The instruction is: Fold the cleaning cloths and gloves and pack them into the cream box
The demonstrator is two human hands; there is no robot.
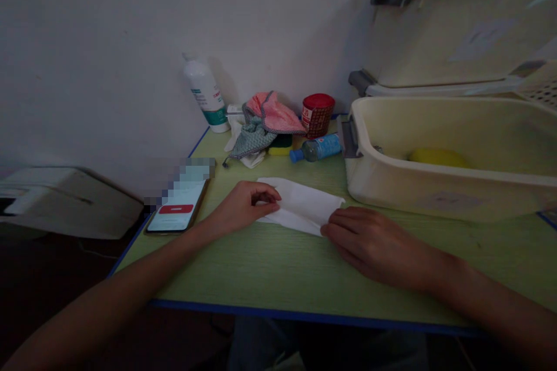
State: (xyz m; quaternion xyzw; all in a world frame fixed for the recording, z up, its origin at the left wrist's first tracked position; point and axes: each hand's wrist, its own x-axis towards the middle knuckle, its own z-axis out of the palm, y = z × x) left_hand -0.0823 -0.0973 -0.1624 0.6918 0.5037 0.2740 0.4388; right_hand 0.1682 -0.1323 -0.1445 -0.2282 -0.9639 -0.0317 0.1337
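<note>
Near edge: the table (261, 278) is bordered by a blue strip. Both forearms are extended over it.

Hands: the right hand (374, 243) is closed, with the right end of the white sheet (300, 206) pinched between thumb and fingers. The left hand (243, 206) is placed at the opposite end, with thumb and fingers curled toward each other over the sheet; whether the sheet is gripped there cannot be told.

Sheet: the white sheet is positioned on the table between the hands, laid out lengthwise as a narrow strip. Progress, as judged: the strip is extended, but its surface is uneven and its edges are not squared. Whether it is folded in layers cannot be determined, and no finished form is shown.

Left side: a phone (176, 220) is laid face up, with its screen lit.

Right side: a cream box (435, 191) is stood open. A yellow item (439, 157) and a small item (378, 149) are contained in it; the rest of the floor is partly hidden by the front wall.

Far side: a small bottle (324, 148) with a blue cap is laid on its side beside a sponge (282, 148). A pink cloth (278, 113) and a grey-green cloth (252, 139) are heaped together. A red tub (318, 116) and a white bottle (205, 95) are stood upright near the wall; their contents cannot be seen.
</note>
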